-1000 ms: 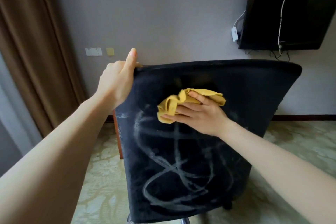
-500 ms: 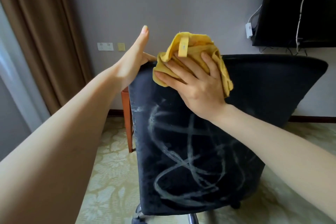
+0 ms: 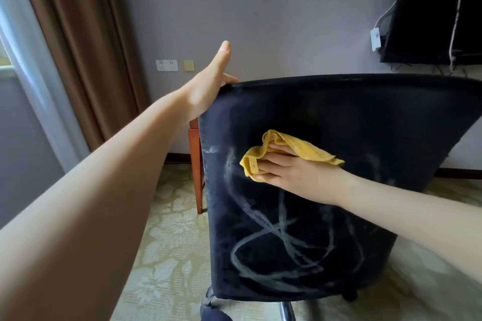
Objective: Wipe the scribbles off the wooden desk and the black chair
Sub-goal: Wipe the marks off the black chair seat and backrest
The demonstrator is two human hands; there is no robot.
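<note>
Cloth back down on the chair back, mid-stroke over the chalk marks.

Half a second before, the right hand (image 3: pixel 292 172) had the crumpled yellow cloth (image 3: pixel 292 151) up at the top edge; it had since dropped to the middle of the black fabric chair back (image 3: pixel 365 117), fingers spread flat and pressing the cloth against the fabric, not clenched round it. Above the cloth the fabric looked nearly clean, so the upper band seemed done, while below the hand the looping white chalk scribbles (image 3: pixel 273 242) remained, most of the job by my reckoning. Farther off, up and to the left of the cloth, the left hand (image 3: pixel 208 88) braced the chair's top corner, thumb raised and the other fingers hidden behind the edge. The wooden desk was not in view.
</note>
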